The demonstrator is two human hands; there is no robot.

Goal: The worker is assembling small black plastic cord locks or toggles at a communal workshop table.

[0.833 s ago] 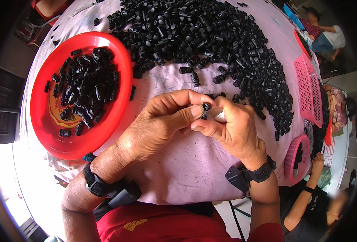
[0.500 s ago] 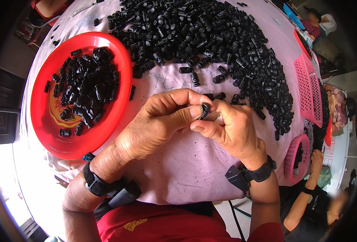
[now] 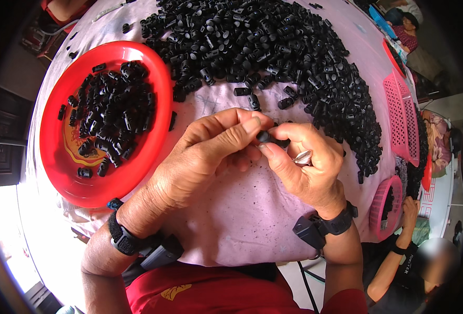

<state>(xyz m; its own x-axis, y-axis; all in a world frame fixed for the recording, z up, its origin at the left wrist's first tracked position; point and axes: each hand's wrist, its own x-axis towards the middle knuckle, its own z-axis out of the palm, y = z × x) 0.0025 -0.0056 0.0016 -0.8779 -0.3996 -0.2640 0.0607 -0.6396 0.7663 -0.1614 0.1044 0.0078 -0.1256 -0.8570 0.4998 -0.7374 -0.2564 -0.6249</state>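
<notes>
Over the pink cloth, my two hands meet at a small black cord lock (image 3: 263,137). My left hand (image 3: 202,149) is closed, thumb and fingertips pinching at the piece's left side. From the other side, the thumb and forefinger of my right hand (image 3: 312,162) grip it too. A shiny metal tool (image 3: 303,158) pokes out of the curl of my right fingers; most of it is hidden, so its kind does not show. Just beyond my hands lie a few loose cord locks, in front of a large heap of cord locks (image 3: 242,42).
Left of my hands, a red plate (image 3: 53,152) carries many more black pieces. Pink baskets (image 3: 399,120) stand along the right edge. A co-worker's arm (image 3: 393,261) reaches in at the lower right; another person (image 3: 407,34) sits at the far right.
The black piece has turned and shifted slightly. My left thumb has moved up, my right fingers have spread a little, and the metal tool shows deeper in my right hand.
</notes>
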